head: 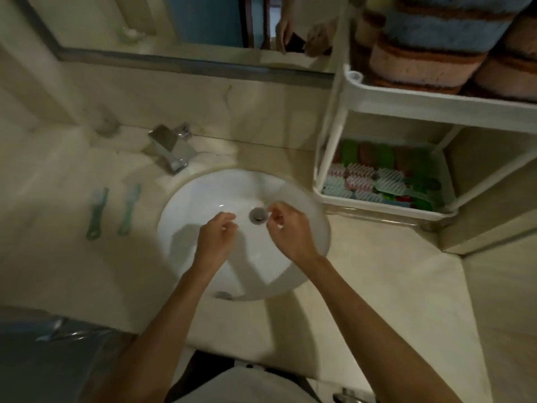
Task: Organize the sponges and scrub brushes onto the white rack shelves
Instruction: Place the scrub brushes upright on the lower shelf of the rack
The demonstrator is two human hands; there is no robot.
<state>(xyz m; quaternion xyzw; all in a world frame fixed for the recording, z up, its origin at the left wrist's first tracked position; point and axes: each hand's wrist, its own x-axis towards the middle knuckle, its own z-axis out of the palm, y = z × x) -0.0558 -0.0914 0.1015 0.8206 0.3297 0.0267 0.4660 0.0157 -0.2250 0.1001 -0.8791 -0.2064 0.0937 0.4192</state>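
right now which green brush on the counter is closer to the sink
The right-hand brush; the other brush lies beside it, farther left from the sink.

Rack [406,94]: white. Sponges [436,33], upper shelf: banded pale blue, dark brown and peach-pink. Scrub brushes [383,181], lower shelf: green, pink, pale blue, reddish brown. Sink [203,199]: white. Worktop [377,271]: cream, faintly veined. Two long-handled brushes [97,213]: pale green. Tap [171,148]: silver.

Two hands [215,239] [290,234], two counter brushes [97,212] [129,209], one rack [436,103]
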